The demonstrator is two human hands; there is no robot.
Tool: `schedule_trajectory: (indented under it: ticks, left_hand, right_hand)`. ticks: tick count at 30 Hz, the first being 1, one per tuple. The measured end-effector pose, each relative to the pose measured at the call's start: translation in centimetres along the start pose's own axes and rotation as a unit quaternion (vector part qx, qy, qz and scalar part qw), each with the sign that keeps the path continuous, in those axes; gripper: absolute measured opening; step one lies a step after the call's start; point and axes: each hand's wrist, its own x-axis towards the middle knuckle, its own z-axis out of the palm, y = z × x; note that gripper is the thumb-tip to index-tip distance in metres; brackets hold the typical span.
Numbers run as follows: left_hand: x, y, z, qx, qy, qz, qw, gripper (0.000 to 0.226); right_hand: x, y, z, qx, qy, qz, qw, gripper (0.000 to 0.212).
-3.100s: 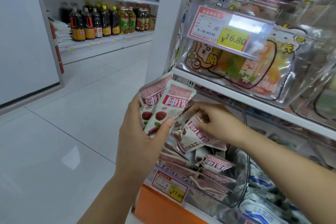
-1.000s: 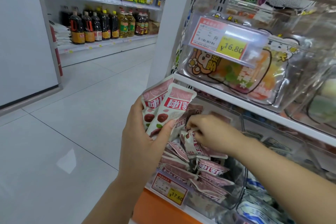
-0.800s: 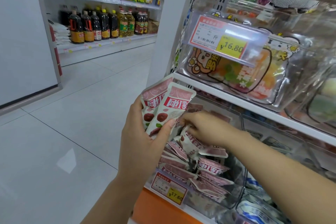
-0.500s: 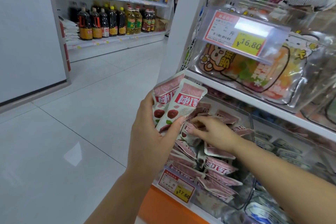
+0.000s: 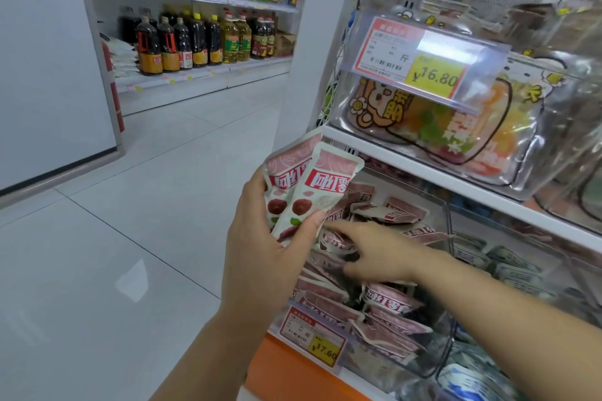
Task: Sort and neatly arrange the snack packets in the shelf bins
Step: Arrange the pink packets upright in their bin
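Observation:
My left hand grips a small upright stack of pink snack packets printed with red fruit, in front of the lower shelf. My right hand reaches into the clear shelf bin. Its index finger stretches left over the loose pink packets jumbled there, towards my left thumb. The hand is blurred and I see no packet held in it. More pink packets lie at the back of the bin.
A price tag hangs on the bin's front. The neighbouring bin to the right holds blue-and-white packets. Above, a clear bin of colourful candy carries its own tag. Across the tiled aisle stand bottles.
My right hand has let go of the packet it was pinching and now stretches flat over the pile. My view has shifted slightly. The left hand's stack stays put.

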Motion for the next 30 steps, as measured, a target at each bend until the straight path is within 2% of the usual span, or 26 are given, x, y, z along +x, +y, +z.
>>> schedule_trajectory:
  ticks: [3,6,9,11,14,18,21,23,26,28,30]
  left_hand:
    - [-0.1,0.0,0.1,-0.005,0.002,0.001,1.0,0.056]
    - [-0.1,-0.1,0.0,-0.012,-0.005,0.002,1.0,0.055]
    - [-0.1,0.0,-0.1,-0.027,-0.013,-0.002,1.0,0.052]
    - [-0.1,0.1,-0.1,-0.034,-0.014,-0.002,0.999,0.051]
    - [0.0,0.3,-0.1,-0.036,-0.011,0.0,0.999,0.049]
    - [-0.1,0.7,-0.1,-0.045,-0.004,0.001,0.999,0.046]
    - [-0.2,0.7,-0.1,-0.04,-0.004,0.006,0.999,0.046]
    - [-0.2,0.5,-0.1,-0.025,0.0,0.017,1.0,0.051]
    - [-0.1,0.4,-0.2,-0.008,0.005,0.02,1.0,0.052]
    - [-0.1,0.2,-0.1,-0.004,0.007,0.022,1.0,0.052]
    - [-0.1,0.2,0.0,-0.007,0.008,0.02,1.0,0.052]
  right_hand:
    - [0.9,0.9,0.7,0.046,0.025,0.033,0.998,0.074]
    - [1.9,1.0,1.1,0.052,-0.02,0.024,0.998,0.067]
    - [2.6,1.8,0.3,0.12,-0.062,0.037,0.99,0.046]
    - [2.8,2.4,0.0,0.172,-0.085,0.043,0.981,0.049]
    - [3.3,2.4,0.9,0.145,-0.093,0.031,0.985,0.051]
    - [3.8,1.5,1.6,0.043,-0.071,0.031,0.996,0.065]
    - [2.6,0.7,0.1,0.096,-0.033,0.009,0.995,0.071]
    - [0.8,-0.2,-1.3,0.134,0.035,-0.01,0.99,0.063]
    - [-2.8,-1.8,-2.2,0.147,0.137,-0.058,0.978,0.038]
    - [-4.9,-2.8,-2.0,0.136,0.117,-0.091,0.98,0.026]
    - [-6.0,-3.4,-1.0,0.075,0.085,-0.118,0.987,0.027]
